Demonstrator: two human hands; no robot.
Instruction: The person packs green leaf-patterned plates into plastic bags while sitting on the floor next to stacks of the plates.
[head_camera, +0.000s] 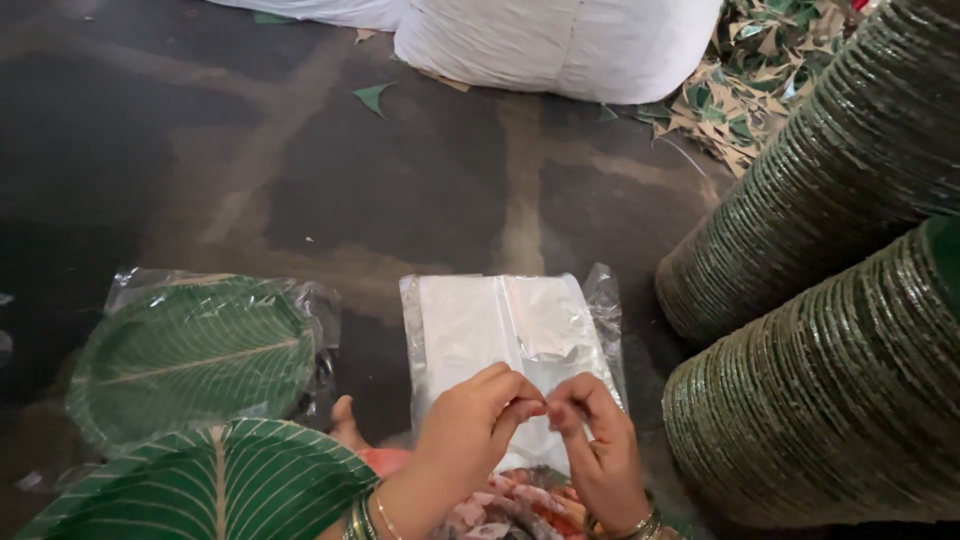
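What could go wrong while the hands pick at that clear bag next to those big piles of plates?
1. The left hand and right hand pinch the thin edge of the clear plastic bags; the slippery film might tear, or several bags might lift together.
2. The tall plate stacks lie tilted close by the right hand; a bump from an elbow could perhaps make them slide.

Dark floor (300, 180) bears plate stacks (830, 400), clear bags (500, 320), white sacks (560, 45).
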